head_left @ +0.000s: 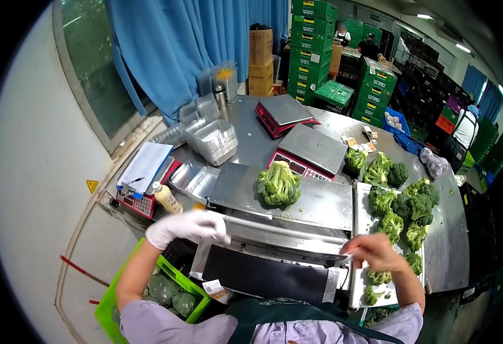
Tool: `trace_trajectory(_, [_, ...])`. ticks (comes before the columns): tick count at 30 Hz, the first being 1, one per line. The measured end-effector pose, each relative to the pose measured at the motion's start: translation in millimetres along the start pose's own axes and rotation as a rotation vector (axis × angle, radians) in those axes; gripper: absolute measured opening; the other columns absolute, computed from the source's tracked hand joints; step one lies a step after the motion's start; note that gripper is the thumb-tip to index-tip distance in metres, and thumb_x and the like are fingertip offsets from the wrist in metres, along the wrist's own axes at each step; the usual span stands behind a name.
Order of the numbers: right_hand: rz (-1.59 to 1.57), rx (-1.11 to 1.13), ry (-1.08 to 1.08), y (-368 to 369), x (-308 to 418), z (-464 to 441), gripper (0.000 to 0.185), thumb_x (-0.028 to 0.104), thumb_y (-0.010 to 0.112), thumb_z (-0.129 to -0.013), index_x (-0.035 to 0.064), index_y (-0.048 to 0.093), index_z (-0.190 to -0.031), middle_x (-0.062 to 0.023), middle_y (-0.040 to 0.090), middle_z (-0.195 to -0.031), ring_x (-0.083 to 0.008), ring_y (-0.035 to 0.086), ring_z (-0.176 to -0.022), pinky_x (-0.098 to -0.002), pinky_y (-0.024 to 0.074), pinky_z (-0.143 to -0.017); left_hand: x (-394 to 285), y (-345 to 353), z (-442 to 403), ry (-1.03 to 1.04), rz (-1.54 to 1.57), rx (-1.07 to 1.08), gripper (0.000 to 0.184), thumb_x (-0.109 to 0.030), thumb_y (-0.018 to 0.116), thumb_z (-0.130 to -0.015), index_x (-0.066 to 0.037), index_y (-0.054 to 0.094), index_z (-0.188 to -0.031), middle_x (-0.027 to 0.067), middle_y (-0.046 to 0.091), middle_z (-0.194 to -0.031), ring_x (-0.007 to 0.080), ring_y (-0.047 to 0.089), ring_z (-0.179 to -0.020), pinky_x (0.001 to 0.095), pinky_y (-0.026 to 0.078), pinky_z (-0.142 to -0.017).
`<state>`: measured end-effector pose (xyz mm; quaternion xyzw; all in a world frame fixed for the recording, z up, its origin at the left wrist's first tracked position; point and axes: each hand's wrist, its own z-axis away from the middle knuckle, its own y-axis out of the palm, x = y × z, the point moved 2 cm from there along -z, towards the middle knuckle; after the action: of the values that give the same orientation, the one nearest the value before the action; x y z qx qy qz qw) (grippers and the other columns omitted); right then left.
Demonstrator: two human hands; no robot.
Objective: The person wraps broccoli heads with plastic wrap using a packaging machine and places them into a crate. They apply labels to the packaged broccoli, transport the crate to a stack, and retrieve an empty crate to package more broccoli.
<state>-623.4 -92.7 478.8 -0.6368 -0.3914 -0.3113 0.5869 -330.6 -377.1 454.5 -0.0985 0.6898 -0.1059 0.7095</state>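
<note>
One bare broccoli [279,184] sits on the metal plate [234,190]; more lie bare on the white tray [362,215]. Left hand [189,227] and right hand [375,252] both pinch clear wrap [286,230].

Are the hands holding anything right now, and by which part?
The white-gloved left hand and bare right hand seem to pinch a thin, clear plastic film at opposite ends; the exact grip points are hard to make out.
</note>
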Motion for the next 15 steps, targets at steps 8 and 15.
trace_trajectory(8, [0.229, -0.539, -0.131, -61.8, -95.7, -179.6, 0.067, 0.04, 0.068, -0.077, -0.0019, 0.043, -0.123, -0.0191, 0.05, -0.124, -0.0262, 0.048, -0.116, -0.0369, 0.0394, -0.096, 39.0, -96.8, -140.9, 0.308, -0.18, -0.836, 0.016, -0.017, 0.057, -0.086, -0.002, 0.059, -0.09, 0.0063, 0.059, -0.096, 0.0129, 0.056, -0.092, 0.0255, 0.043, -0.081])
trace_trajectory(15, [0.407, -0.151, 0.108, 29.9, -173.5, -187.6, 0.118, 0.057, 0.08, -0.051, -0.0099, 0.024, -0.131, -0.0326, 0.052, -0.111, -0.0428, 0.054, -0.102, -0.0418, 0.0437, -0.089, 125.7, -41.7, -158.3, -0.091, -0.45, -0.422, 0.109, -0.026, 0.085, -0.05, -0.002, 0.023, -0.137, 0.0179, 0.044, -0.129, 0.0269, 0.041, -0.122, 0.0332, 0.033, -0.101])
